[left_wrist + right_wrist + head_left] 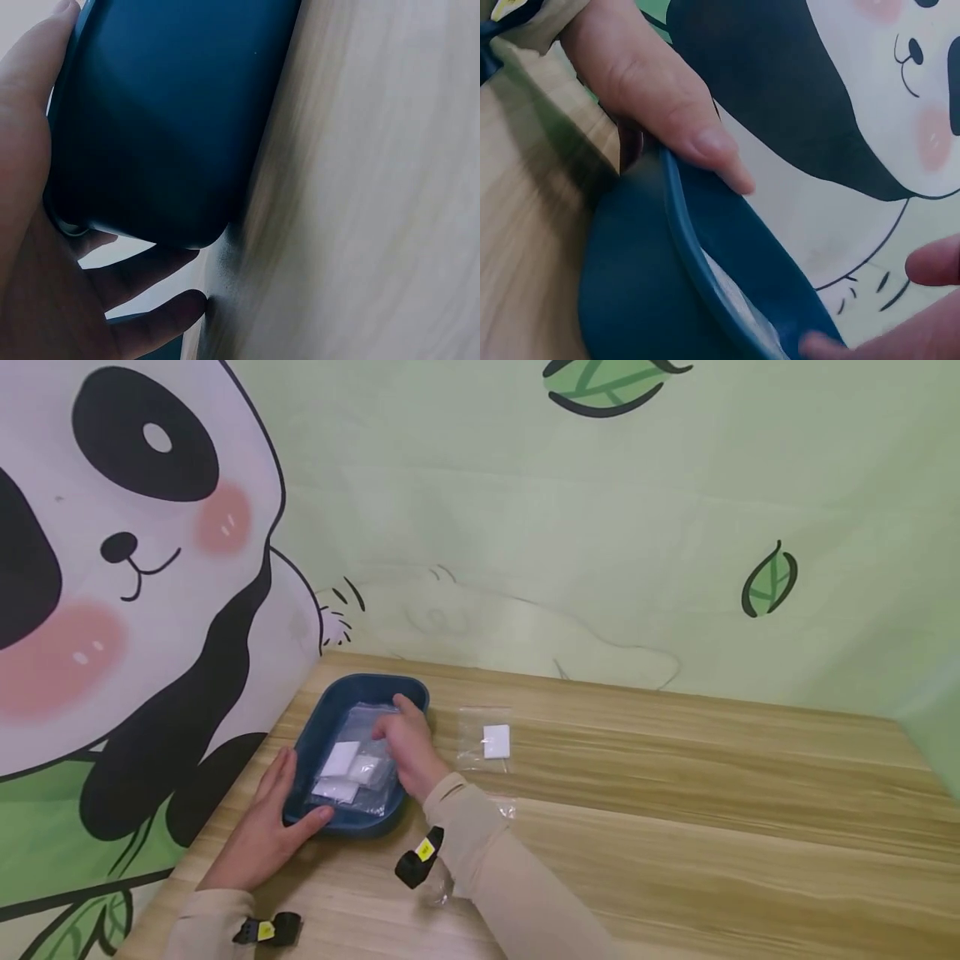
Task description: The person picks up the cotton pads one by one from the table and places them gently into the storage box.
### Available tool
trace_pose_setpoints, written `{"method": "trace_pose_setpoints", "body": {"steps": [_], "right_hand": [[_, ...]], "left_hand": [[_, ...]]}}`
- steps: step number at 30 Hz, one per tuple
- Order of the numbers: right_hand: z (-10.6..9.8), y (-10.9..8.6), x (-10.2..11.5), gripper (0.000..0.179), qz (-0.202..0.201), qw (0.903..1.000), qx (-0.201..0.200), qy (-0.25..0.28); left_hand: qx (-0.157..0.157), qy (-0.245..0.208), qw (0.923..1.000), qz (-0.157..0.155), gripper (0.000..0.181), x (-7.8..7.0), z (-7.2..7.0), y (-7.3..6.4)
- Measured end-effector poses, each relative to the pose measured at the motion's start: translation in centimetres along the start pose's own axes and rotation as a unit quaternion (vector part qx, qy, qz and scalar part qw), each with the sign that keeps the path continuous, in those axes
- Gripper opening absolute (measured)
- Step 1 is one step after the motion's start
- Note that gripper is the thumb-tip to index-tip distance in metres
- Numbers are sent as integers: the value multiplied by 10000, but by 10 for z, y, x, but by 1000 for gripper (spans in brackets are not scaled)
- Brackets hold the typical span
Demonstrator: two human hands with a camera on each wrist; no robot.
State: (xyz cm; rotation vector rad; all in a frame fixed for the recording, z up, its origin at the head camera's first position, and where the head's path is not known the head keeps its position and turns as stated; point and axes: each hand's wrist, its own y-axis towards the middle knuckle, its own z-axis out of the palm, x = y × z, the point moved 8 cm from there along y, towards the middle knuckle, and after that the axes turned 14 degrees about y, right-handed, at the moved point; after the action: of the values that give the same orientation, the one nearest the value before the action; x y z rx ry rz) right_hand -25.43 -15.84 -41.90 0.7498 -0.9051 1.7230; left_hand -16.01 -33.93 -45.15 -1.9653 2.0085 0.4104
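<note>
One pale green wall (517, 502) is filling the upper frame above a wood-grained table (712, 802), a painted panda (187, 577) covering the upper left. Left of centre a blue tray (367, 825) is sitting, the left hand (266, 827) gripping its corner, the right hand (411, 747) hanging over it, finger and thumb apart. Plastic bags (366, 768) are lying inside, another bag (485, 740) beside it.

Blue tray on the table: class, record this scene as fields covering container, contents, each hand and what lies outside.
Container: blue tray, on wooden table
Contents: clear bags with white pieces
Left hand: grips near-left corner
Right hand: over the right side, thumb and a finger apart
Outside: clear bag with white square, right of container
</note>
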Motion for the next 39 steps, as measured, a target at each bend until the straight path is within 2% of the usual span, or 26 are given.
{"method": "trace_pose_setpoints", "body": {"steps": [4,8,13,20,26,30,33,39], "right_hand": [[-7,-5,6,48,203,9980,606,-19],[-27,-7,20,34,201,9955,924,34],[-63,-4,42,30,-70,9974,669,242],[-112,0,62,27,-384,9981,268,399],[-154,-2,70,28,-312,9991,-168,221],[-175,-6,68,30,-226,9993,-286,-23],[-187,-10,62,31,-128,9986,-293,-410],[-201,-21,47,28,251,9930,-229,-1131]], "left_hand": [[13,-14,10000,-5,106,1,2,0],[7,3,10000,-33,106,2,1,0],[62,18,9999,-77,107,3,0,0],[108,34,9999,-96,107,3,1,-1],[43,-17,10000,-27,106,0,2,0],[38,-8,10000,-42,106,-1,2,0],[32,2,10000,-42,106,-1,2,0],[-58,-44,10000,28,105,0,-1,-2]]}}
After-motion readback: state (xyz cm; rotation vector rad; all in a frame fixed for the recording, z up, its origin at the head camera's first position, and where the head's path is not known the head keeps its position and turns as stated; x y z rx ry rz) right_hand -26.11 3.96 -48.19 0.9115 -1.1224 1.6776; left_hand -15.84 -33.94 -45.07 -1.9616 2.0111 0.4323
